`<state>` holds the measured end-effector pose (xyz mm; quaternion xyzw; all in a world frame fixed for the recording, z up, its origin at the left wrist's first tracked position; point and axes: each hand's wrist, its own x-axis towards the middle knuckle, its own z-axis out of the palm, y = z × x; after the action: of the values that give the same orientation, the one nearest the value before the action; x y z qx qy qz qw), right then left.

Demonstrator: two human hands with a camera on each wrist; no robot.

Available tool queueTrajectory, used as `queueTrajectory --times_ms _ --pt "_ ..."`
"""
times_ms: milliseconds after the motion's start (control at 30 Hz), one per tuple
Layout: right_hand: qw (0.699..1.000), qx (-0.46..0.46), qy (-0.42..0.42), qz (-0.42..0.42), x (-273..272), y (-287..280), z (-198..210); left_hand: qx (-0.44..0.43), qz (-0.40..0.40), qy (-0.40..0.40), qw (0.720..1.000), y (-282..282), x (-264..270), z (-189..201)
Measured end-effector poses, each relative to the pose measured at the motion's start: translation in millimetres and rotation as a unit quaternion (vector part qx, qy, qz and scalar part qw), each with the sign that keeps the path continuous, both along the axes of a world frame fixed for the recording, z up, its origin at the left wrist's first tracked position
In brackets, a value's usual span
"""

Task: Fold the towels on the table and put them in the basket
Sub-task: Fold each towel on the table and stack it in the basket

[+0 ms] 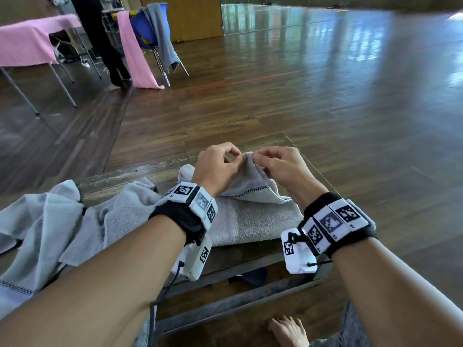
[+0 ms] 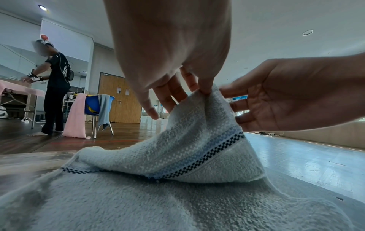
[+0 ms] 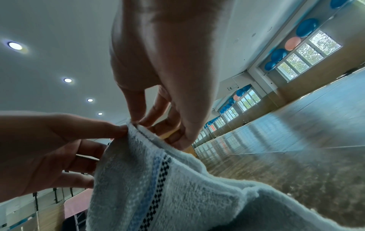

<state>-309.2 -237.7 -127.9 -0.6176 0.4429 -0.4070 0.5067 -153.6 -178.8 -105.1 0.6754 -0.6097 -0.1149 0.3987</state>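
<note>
The job was at an early stage, by my reading. A pale grey towel (image 1: 250, 216) lay on the desk (image 1: 140, 174) in front of the person, and both hands had lifted its far corner into a peak. The left hand (image 1: 218, 169) pinched the corner between thumb and forefinger, its other fingers (image 2: 169, 96) loosely spread; the right hand (image 1: 280, 166) pinched the hem just beside it, the remaining fingers relaxed and slightly curled. The near part of the towel rested flat on the desk, with its checked blue band (image 2: 201, 157) running across the raised flap. So this towel was only at the start of a fold: a corner gathered, nothing yet laid over and pressed.

A second towel (image 1: 50, 221) sat crumpled at the left of the desk, partly hanging over the edge, clearly unfolded. No basket showed in any view, and no folded towel either. What remained, I judged, was nearly everything: finishing this fold, folding the other towel, and carrying both to the basket
</note>
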Motion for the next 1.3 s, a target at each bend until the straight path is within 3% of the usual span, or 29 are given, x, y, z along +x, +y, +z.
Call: queueTrajectory --times_ms 267,467,600,867,1000,1300 --pt "0.997 -0.071 0.033 -0.008 -2 2 -2 0.011 -0.006 0.000 1.000 -7 -6 -7" --pt "0.991 -0.108 0.075 0.029 -7 -2 -1 0.074 -0.118 0.038 0.990 -1 1 7" --pt "0.985 -0.141 0.094 0.017 -5 -1 0 0.092 -0.122 -0.018 0.988 2 10 12" --pt "0.981 -0.166 0.035 -0.093 -25 -10 7 0.124 -0.074 -0.190 0.971 13 59 7" --pt "0.980 -0.164 0.012 -0.116 -29 -9 8 0.099 -0.058 -0.232 0.966 26 80 4" --pt "0.972 -0.152 0.053 -0.169 -50 -1 13 0.060 0.002 -0.270 0.961 59 100 14"
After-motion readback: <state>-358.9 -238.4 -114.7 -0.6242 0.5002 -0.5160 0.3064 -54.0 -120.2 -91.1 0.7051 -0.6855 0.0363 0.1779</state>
